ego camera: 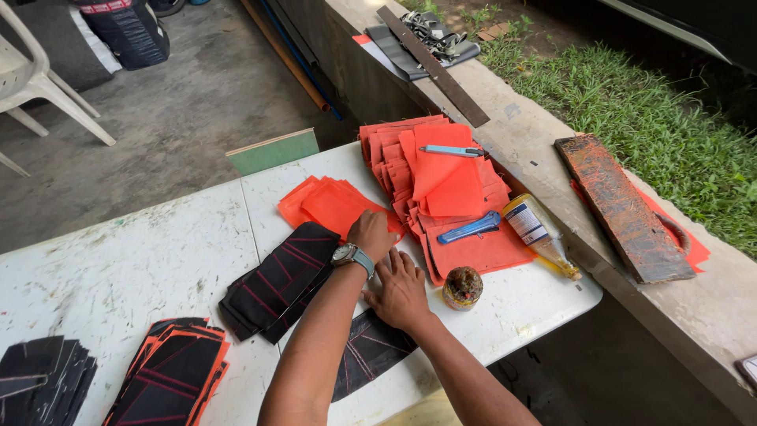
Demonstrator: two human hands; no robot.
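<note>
L hand (371,234), with a wristwatch (352,255), reaches fwd across the white worktop (142,260); fingers curled down onto the edge of a small orange stack (331,205). Can't tell if it pinches a sheet or just presses – fingertips hidden under the knuckles. R hand (400,290) lies flat, fingers spread, palm down on a black piece (371,347) with thin red lines, near the worktop's front edge. The two forearms cross, L over R.

Just L of the hands: a black pile (276,282) with red lines, fanned, touching the orange stack's near corner. Further L at the front edge: a black-on-orange pile (169,375), and a plain black pile (39,379) at the frame corner.

Behind the hands: a big orange heap (449,189) spread over the worktop's far R part and onto the concrete ledge (710,308). On the heap: a light-blue cutter (451,151) at the top, a darker blue cutter (471,228) lower down. A bottle (540,235) lies on its side just R of the heap. A small round pot (463,287), grubby, stands just R of the R hand.

On the ledge: a paint-stained board (619,205), a long dark bar (432,65). Grass (631,102) beyond. White chair (35,75) on the floor, far L.
</note>
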